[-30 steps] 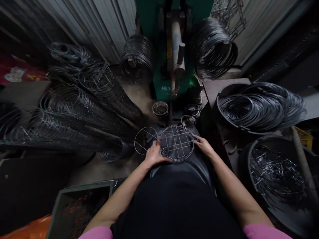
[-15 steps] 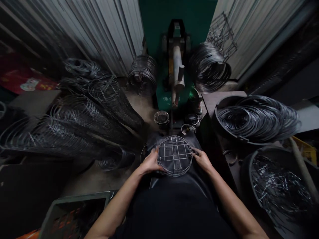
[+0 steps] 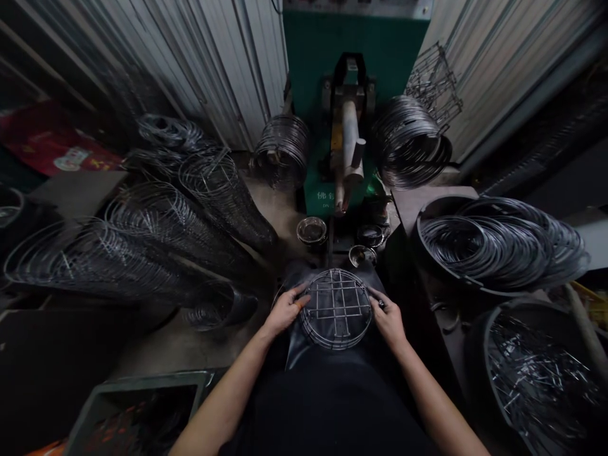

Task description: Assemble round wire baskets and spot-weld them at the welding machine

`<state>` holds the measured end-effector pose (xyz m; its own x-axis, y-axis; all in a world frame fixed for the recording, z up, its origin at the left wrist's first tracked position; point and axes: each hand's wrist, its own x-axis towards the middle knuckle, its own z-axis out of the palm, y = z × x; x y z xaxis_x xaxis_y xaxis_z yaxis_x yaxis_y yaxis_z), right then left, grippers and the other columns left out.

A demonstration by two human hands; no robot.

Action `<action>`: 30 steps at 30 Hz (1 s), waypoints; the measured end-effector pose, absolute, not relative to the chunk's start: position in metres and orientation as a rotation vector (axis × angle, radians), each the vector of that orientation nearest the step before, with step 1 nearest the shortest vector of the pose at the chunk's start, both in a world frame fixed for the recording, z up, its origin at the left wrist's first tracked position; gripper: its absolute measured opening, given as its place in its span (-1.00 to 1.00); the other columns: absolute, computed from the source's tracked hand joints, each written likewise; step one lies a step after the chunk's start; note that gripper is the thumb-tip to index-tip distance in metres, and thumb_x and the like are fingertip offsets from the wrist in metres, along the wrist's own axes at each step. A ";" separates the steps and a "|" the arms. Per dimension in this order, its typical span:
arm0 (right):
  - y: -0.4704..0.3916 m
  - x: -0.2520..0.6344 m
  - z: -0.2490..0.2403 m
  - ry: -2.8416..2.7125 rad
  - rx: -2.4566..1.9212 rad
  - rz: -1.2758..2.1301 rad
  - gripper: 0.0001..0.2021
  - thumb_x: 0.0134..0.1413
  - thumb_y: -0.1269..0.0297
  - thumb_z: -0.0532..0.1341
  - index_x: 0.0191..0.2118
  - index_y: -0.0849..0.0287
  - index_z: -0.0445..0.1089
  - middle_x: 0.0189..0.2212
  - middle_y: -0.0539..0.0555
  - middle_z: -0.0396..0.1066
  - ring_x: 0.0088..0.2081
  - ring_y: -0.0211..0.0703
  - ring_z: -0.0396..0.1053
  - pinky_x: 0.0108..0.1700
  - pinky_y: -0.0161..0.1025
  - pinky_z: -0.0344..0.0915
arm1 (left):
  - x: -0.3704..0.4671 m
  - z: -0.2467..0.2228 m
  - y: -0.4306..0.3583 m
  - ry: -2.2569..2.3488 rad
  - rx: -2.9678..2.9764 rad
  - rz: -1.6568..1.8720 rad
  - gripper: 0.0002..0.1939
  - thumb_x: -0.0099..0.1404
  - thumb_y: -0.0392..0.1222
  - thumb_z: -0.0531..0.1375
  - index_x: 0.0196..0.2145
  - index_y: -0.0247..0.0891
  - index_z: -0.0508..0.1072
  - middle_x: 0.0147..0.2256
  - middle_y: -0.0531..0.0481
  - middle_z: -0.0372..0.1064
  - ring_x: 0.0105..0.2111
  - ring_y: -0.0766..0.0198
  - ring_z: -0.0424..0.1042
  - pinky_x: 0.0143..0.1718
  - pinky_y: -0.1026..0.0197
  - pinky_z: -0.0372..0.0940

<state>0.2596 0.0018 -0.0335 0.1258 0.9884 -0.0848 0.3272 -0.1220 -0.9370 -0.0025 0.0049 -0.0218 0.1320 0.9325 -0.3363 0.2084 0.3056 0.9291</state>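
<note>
A round wire basket (image 3: pixel 336 310) with a crossed wire grid is over my lap, on dark cloth. My left hand (image 3: pixel 285 310) grips its left rim, fingers at the wire. At the right rim, my right hand (image 3: pixel 388 318) has its fingers closed on the wire. Beyond the basket stands a green machine (image 3: pixel 313 63) with a metal arm (image 3: pixel 350 136) pointing down toward me. Small round dishes (image 3: pixel 311 231) sit below that arm.
Wire coils hang on both sides of the machine. Tall wire stacks (image 3: pixel 142 215) lean at the left. At the right are a tub of wire rings (image 3: pixel 475 237) and a bin of short wires (image 3: pixel 536 367). A green crate (image 3: pixel 90 405) stands lower left.
The view has tilted up slightly, showing more of the machine. My left hand's fingers and thumb have shifted up along the basket's left rim. The right hand stays at the right rim.
</note>
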 end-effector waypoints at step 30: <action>-0.008 0.273 -0.042 -1.302 -1.542 1.217 -0.52 -0.10 0.01 0.23 -0.05 0.15 0.42 -0.09 0.13 0.44 -0.02 0.01 0.34 0.06 -0.06 0.19 | -0.012 -0.017 -0.017 1.503 1.429 0.496 0.27 -0.40 0.03 0.45 0.24 -0.22 -0.03 -0.08 -0.13 0.22 -0.10 0.05 0.32 -0.06 0.05 0.21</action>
<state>0.2734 -0.0083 -0.0417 0.0241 0.9822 -0.1863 0.2521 -0.1863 -0.9496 -0.0119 -0.0166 -0.0165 0.1555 0.9207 -0.3580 0.5272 0.2291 0.8182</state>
